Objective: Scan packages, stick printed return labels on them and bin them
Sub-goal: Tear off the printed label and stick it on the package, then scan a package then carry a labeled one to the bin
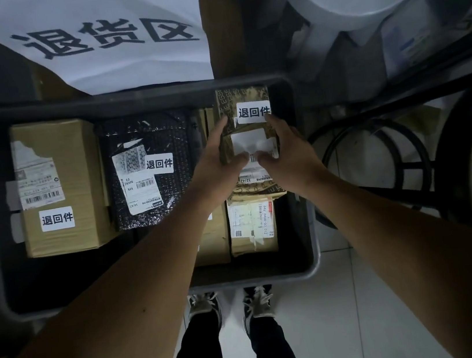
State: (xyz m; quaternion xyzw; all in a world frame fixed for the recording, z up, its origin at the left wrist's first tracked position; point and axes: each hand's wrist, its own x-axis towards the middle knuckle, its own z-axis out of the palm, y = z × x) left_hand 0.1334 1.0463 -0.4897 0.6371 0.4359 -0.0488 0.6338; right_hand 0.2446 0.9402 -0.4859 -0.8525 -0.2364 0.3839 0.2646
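Two hands reach down into a dark grey bin, both holding the same brown printed package at the bin's far right corner. The left hand grips the package's left edge, fingers stretched up along that side and thumb curled onto its white shipping label; the right hand grips the right edge in mirror fashion, its thumb nearly meeting the left thumb on the label. Just beyond the fingertips, a white return label with black characters sits on the package's far end, close to the bin's far wall. The package's right edge runs just beside the bin's right wall, with little room there. Under the wrists lies another taped carton with a shipping label, and beside it, partly hidden by the left forearm, a plain brown box. Left of the left hand lies a black bubble mailer carrying its own return label, and further left a tan cardboard box with one as well; the two sit edge to edge. The near left part of the bin, under the left forearm, shows dark bare floor, the widest free room inside it. Beyond the bin hangs a white sheet with large black characters. To the right of the right arm stand black metal frames on pale floor tiles. The person's shoes stand just beside the bin's near rim.
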